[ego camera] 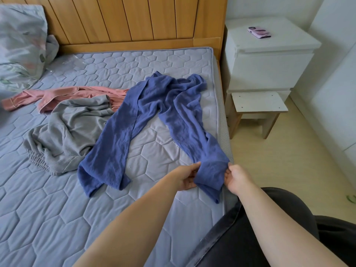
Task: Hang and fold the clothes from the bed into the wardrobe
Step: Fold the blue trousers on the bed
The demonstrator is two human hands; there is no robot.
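Observation:
Blue trousers (154, 112) lie spread on the quilted mattress (57, 199), legs pointing toward me, waist near the headboard. My left hand (185, 177) and my right hand (237, 178) pinch the two sides of the right leg's cuff near the mattress's right edge. A crumpled grey garment (71, 128) lies to the left of the trousers, partly under the left leg. Behind it a pink garment (57, 97) stretches across the bed.
A wooden headboard (125, 20) runs along the back. Pillows (21, 45) sit at the far left. A white nightstand (269, 60) with a phone (259, 32) stands right of the bed, a small stool (258, 106) in front of it. White wardrobe panels (342, 83) line the right.

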